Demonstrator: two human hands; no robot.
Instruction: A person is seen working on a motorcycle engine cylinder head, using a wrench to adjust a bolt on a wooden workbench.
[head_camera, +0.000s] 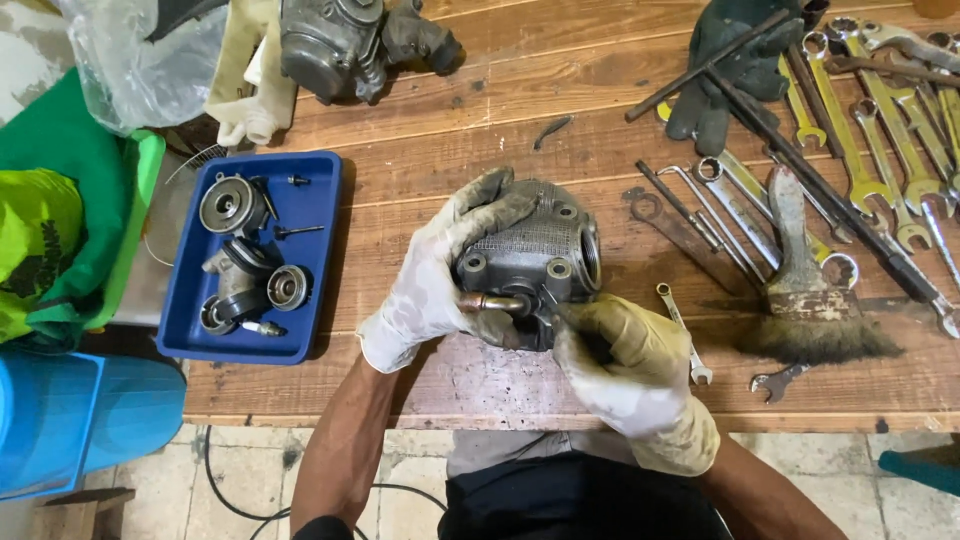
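Holding finned grey engine casting (535, 255) upright near front edge of wooden surface (480, 120), between both gloved hands. Left hand (430, 275) wraps top and left flank, fingers (490, 195) spread over the crown and clamped on the casting. Right hand (625, 355) closed around something at lower right corner of the casting, likely a small tool, but tip hidden; can't tell what kind. Short brass-tipped stub (490, 301) sticks out toward the left palm, touching the glove.

Judgement for doing this well:
- keep left grip firm, bear the casting down against the surface so it can't rock
- work the right hand in line with the fastener or port, no side load
- watch the stub, easy to knock or bend
- gloves look greasy, so slip risk is real; regrip before applying force

Blue tray (250, 255) with small round parts sits well to the left, good spot for anything coming off. Small spanner (684, 335) lies just beside the right hand; wire brush (805, 300) and row of spanners (880, 120) farther right. Second engine part (345, 40) at far edge, well apart.
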